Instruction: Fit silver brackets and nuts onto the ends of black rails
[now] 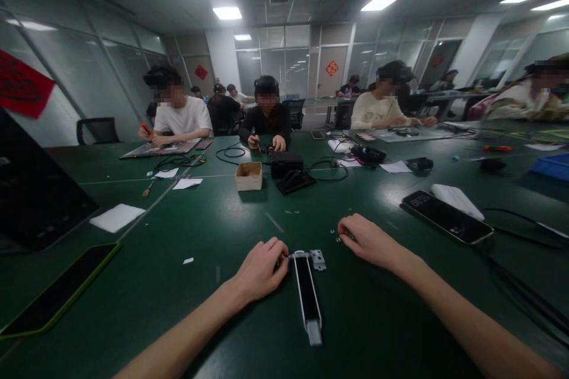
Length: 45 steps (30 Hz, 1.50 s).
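Note:
A long narrow metal frame (pixel 299 284), pale along its edges with the dark tabletop colour inside, lies lengthwise in front of me. At its far end a small silver bracket (pixel 319 260) with holes sticks out to the right, and a light grey tab (pixel 313 333) forms the near end. My left hand (pixel 263 269) has its fingers closed at the frame's far left corner, on a short rod end. My right hand (pixel 367 238) rests farther right with fingers curled together; whatever they pinch is hidden. Beside its fingertips lie two small nut-like rings (pixel 338 240).
A black phone (pixel 447 216) and a white power bank (pixel 457 201) with cables lie right; a green-edged phone (pixel 62 290) lies left. Ahead stand a small open box (pixel 249 176) and a black case (pixel 287 164). Several people sit working across the green table (pixel 200 331).

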Each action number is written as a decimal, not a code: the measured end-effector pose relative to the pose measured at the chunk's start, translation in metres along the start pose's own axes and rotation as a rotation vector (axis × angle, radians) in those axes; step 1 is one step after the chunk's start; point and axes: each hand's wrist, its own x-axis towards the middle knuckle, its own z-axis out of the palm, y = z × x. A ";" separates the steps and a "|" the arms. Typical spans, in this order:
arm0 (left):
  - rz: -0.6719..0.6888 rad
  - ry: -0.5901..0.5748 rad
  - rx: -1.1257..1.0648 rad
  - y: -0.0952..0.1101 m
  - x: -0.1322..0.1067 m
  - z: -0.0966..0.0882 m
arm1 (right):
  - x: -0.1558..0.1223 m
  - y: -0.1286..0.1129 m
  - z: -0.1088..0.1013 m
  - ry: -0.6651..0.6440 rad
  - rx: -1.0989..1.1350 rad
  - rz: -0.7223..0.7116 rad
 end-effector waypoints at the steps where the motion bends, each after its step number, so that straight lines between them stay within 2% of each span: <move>1: -0.002 -0.003 -0.001 0.000 0.000 0.000 | 0.000 -0.002 -0.001 0.003 0.006 0.007; 7: -0.008 -0.020 -0.007 0.001 0.000 -0.003 | -0.001 -0.004 0.000 0.041 -0.021 0.012; 15: 0.000 -0.021 0.002 0.002 0.000 -0.003 | 0.000 0.002 0.010 0.097 0.074 -0.032; 21: -0.004 -0.019 0.001 0.003 0.000 -0.004 | -0.002 -0.025 0.017 0.019 0.270 -0.141; 27: -0.005 -0.013 0.009 0.004 0.001 -0.003 | -0.003 -0.044 0.018 -0.046 0.320 -0.201; 36: 0.000 -0.011 0.006 0.002 0.000 -0.001 | -0.003 -0.038 0.025 -0.046 0.408 -0.127; 41: 0.004 -0.010 0.012 0.002 0.001 -0.002 | -0.003 -0.040 0.022 -0.040 0.433 -0.131; 45: -0.004 -0.022 0.015 0.003 0.000 -0.003 | -0.003 -0.041 0.021 -0.049 0.482 -0.081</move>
